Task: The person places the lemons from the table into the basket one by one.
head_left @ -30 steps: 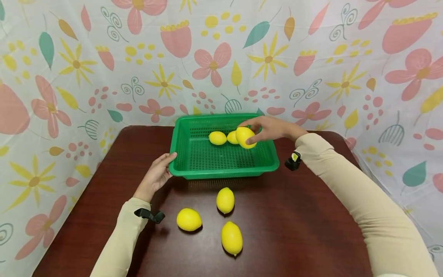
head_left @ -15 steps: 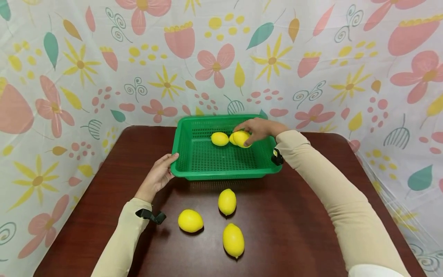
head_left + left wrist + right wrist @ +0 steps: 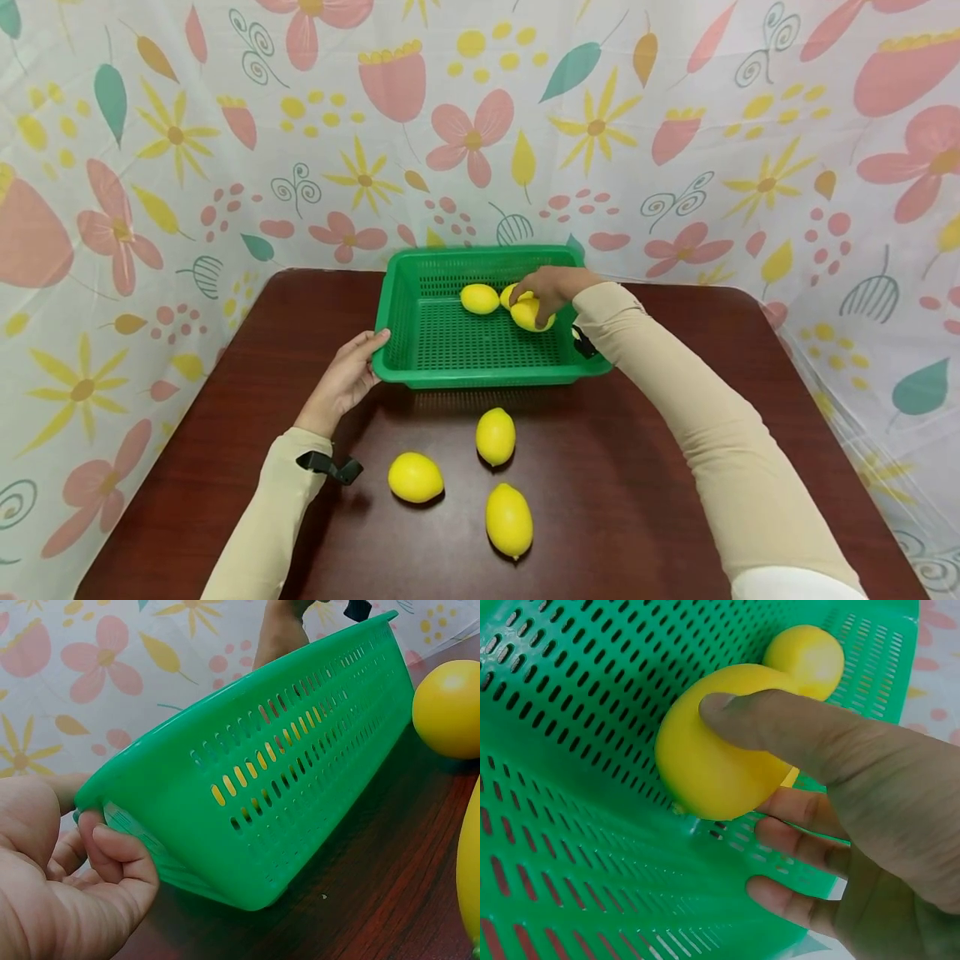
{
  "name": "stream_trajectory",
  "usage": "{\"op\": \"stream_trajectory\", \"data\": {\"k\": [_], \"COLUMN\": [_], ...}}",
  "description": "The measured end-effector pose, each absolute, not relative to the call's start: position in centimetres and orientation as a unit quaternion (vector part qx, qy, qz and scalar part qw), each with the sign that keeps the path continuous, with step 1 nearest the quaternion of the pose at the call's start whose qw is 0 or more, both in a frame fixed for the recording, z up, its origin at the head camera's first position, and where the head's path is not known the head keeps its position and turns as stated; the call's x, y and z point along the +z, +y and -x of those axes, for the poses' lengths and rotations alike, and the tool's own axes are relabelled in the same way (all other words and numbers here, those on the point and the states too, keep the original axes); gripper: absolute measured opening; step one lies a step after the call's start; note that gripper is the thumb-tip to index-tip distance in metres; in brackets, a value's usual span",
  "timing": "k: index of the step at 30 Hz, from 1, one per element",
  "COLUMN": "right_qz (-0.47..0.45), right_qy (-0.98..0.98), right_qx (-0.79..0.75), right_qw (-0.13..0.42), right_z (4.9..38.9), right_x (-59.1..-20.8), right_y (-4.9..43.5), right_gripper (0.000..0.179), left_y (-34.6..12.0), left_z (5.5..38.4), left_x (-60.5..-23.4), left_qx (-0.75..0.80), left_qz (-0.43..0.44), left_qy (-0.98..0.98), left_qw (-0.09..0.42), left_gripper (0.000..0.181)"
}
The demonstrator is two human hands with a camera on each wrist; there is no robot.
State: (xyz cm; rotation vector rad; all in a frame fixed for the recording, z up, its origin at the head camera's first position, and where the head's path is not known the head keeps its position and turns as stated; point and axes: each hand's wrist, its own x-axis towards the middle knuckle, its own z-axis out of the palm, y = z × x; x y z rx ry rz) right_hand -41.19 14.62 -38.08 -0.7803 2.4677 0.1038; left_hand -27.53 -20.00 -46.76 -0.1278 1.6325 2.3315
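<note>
A green plastic basket (image 3: 487,377) with slotted walls stands at the back of the table. My left hand (image 3: 343,383) grips its rim at the left front corner, thumb on top and fingers curled beneath, as the left wrist view shows. Inside the basket, toward its right end, my right hand (image 3: 553,287) holds a yellow lemon (image 3: 712,761) low over the slotted floor, the thumb pressed on its side. Two more lemons lie in the basket: one lemon (image 3: 480,298) in the middle and another lemon (image 3: 507,294) partly hidden behind the held one.
In front of the basket, three lemons lie on the dark brown table (image 3: 637,500): one lemon (image 3: 496,437) nearest the basket, a lemon (image 3: 416,477) to the left, and a lemon (image 3: 509,521) closest to me. A flower-printed curtain (image 3: 480,167) hangs right behind the table.
My right hand has lowered the lemon into the basket, from above the right side down toward the floor beside the other two. The left hand keeps its grip on the rim.
</note>
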Motion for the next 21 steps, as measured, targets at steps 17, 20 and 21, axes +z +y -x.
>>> {"op": "stream_trajectory", "data": {"k": [17,20,21], "right_qz": [0.293,0.314,0.318], "right_qy": [0.914,0.911,0.912], "right_qx": [0.026,0.012,0.005], "right_qw": [0.279,0.268,0.259], "right_z": [41.0,40.5,40.1], "right_x": [-37.7,-37.1,-36.9], "right_y": [15.5,15.8,15.9], "right_gripper": [0.067,0.062,0.059], "left_y": [-19.9,-20.0,-20.0], "left_z": [27.6,27.6,27.6], "left_x": [-46.6,-46.6,-46.6], "left_qx": [0.804,0.804,0.804], "left_qz": [0.049,0.048,0.048], "left_qy": [0.575,0.575,0.575], "left_qw": [0.141,0.143,0.144], "left_gripper": [0.021,0.021,0.021]}}
